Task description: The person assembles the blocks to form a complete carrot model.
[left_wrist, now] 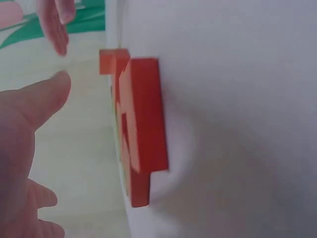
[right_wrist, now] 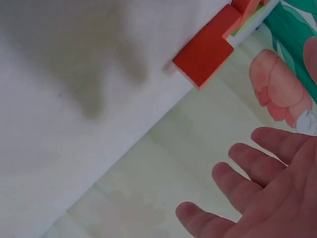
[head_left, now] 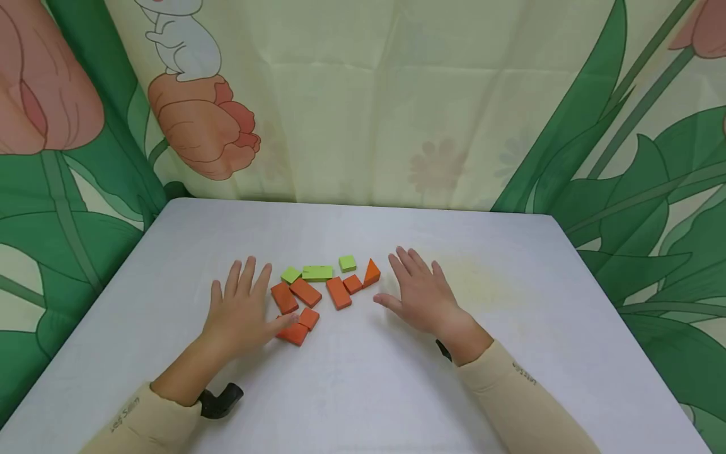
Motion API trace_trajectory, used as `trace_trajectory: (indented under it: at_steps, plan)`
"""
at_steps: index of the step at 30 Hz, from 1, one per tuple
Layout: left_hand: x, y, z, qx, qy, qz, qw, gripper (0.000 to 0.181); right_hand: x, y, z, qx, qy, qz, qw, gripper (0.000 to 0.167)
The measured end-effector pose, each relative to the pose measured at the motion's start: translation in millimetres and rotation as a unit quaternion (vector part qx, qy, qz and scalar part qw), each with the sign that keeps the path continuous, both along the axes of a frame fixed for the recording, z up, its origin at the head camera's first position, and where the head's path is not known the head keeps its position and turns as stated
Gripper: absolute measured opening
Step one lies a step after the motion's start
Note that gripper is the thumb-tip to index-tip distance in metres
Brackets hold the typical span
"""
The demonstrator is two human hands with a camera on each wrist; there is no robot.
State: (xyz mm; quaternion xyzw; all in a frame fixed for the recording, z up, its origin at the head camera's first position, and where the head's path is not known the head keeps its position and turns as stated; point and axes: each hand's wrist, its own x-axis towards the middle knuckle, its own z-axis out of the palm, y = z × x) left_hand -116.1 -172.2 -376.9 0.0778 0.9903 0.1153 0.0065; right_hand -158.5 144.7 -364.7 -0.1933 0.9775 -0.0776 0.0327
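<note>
A loose group of small wooden blocks lies mid-table in the head view. Among them are a green bar block [head_left: 317,273], a green cube [head_left: 347,263], an orange triangle block [head_left: 371,273] and several orange-red blocks [head_left: 338,293]. My left hand [head_left: 238,315] is spread flat left of the group, its thumb overlapping the nearest orange-red block [head_left: 293,334]; in the left wrist view the thumb [left_wrist: 47,96] is apart from the blocks [left_wrist: 146,114]. My right hand [head_left: 422,290], fingers spread, hovers right of the triangle, holding nothing; the right wrist view shows its fingers [right_wrist: 247,183] extended.
The blocks lie on a white-covered table [head_left: 510,378]. Behind it hangs a pale curtain [head_left: 363,113] printed with tulips, leaves and a rabbit. A dark wrist strap part [head_left: 221,401] sticks out by the left sleeve.
</note>
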Motion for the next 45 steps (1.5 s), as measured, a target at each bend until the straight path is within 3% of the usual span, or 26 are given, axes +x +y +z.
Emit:
trace_trajectory:
  at_steps: [5,9,13,18,22,32,39,45]
  plan:
    - [12.3,4.5,-12.5,0.000,0.011,0.005,0.9999,0.107,-10.8,-19.3,-9.3,-0.019,0.006,0.059,0.9981,0.084]
    - [19.8,9.0,-20.7,0.006,0.013,0.015,0.9998,0.101,-22.6,-36.2,-18.1,-0.033,-0.021,0.095,0.9947,0.077]
    - [22.3,12.2,-25.3,0.007,-0.011,0.030,0.9995,0.086,-31.7,-49.9,-25.8,-0.037,-0.051,0.116,0.9912,0.066]
    - [19.6,14.8,-28.7,0.012,-0.041,0.038,0.9984,0.073,-37.7,-60.1,-30.4,-0.028,-0.053,0.135,0.9891,0.054]
    - [16.9,15.3,-30.2,0.029,-0.045,0.030,0.9981,0.066,-39.2,-65.7,-29.2,-0.018,-0.056,0.142,0.9881,0.051]
    - [18.0,14.9,-25.8,0.085,-0.085,0.027,0.9924,0.067,-34.3,-72.1,-24.8,0.006,-0.075,0.136,0.9878,0.049]
    - [21.4,6.0,-24.4,0.146,-0.122,-0.024,0.9815,0.064,-17.8,-71.6,-17.6,0.037,-0.059,0.149,0.9863,0.048]
    - [28.2,7.4,-24.6,0.168,-0.163,-0.073,0.9694,0.060,-5.9,-66.8,-16.7,0.033,-0.075,0.149,0.9855,0.044]
